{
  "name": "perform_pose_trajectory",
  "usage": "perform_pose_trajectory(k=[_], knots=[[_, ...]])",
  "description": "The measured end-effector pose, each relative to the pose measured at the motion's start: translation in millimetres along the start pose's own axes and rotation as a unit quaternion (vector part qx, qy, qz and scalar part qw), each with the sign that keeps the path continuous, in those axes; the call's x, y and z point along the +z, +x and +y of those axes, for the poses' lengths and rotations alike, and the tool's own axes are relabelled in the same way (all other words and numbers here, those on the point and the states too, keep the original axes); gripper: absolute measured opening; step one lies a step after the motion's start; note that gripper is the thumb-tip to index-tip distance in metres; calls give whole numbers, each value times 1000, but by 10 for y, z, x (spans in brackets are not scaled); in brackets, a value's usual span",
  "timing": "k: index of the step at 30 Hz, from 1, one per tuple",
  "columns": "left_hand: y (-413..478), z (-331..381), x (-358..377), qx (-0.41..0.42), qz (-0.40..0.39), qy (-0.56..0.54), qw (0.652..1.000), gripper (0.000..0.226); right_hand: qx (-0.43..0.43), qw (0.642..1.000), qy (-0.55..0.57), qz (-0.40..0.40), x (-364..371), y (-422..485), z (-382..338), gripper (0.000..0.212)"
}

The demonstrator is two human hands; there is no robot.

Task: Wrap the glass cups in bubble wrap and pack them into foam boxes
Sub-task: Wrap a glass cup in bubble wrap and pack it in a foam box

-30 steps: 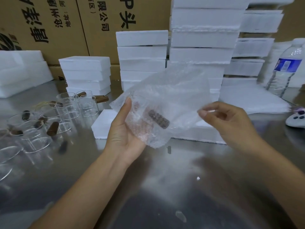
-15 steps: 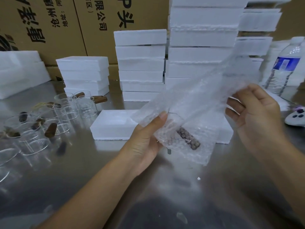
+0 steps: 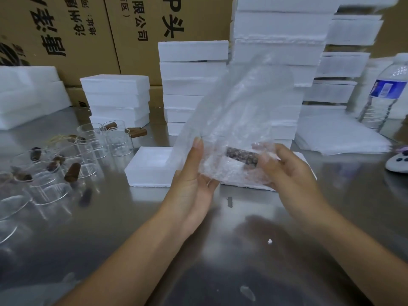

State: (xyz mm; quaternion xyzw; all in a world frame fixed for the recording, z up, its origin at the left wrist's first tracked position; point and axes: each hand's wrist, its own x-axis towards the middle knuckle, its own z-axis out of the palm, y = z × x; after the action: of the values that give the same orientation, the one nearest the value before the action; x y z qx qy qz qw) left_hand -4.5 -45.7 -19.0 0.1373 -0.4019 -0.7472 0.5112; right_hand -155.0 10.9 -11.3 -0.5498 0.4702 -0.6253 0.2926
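Clear wrap fills the middle of your view. You hold it up between both hands above the desk, with a cup bundled in its lower end. Only the cup's dark brown handle shows plainly through the bubbles, lying nearly level; the glass itself is hard to make out. The loose upper part of the wrap rises and leans right, in front of the foam stacks.

Your left hand grips the bundle from its left side, with the thumb pressed against the front of the wrap and the fingers tucked behind it. Your right hand grips the right end. Its fingers curl round the bundle near the handle's tip and are partly veiled by the wrap.

Just behind and below the bundle, an open box of white foam lies on the desk with its hollow facing up. Your hands and the wrap hide its right part. Left of the box, a cluster of bare cups with brown handles stands on the desk.

Farther right are a flat pile of white sheets, a bottle with a blue label and, at the edge, a white controller. Brown cartons printed with characters stand behind the stacks.
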Motion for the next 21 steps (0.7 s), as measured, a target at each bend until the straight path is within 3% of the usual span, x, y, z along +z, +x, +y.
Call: perform_pose_trajectory(k=[3, 5, 9, 14, 18, 21], knots=[[-8, -35, 22, 0, -22, 52, 998, 91, -16, 1000, 22, 3, 21, -8, 31, 26], [9, -47, 8, 13, -26, 91, 995, 86, -14, 999, 3, 32, -5, 15, 56, 24], [24, -53, -40, 24, 33, 266, 963, 89, 2, 998, -13, 53, -98, 59, 100, 24], [-5, -29, -50, 80, -6, 352, 933, 61, -8, 998, -48, 39, -102, 49, 95, 25], [-59, 7, -11, 90, -56, 407, 907, 38, -19, 990, -86, 114, -130, 61, 74, 35], [-84, -35, -2, 90, -78, 452, 884, 37, -31, 986, -91, 139, -172, 82, 51, 32]])
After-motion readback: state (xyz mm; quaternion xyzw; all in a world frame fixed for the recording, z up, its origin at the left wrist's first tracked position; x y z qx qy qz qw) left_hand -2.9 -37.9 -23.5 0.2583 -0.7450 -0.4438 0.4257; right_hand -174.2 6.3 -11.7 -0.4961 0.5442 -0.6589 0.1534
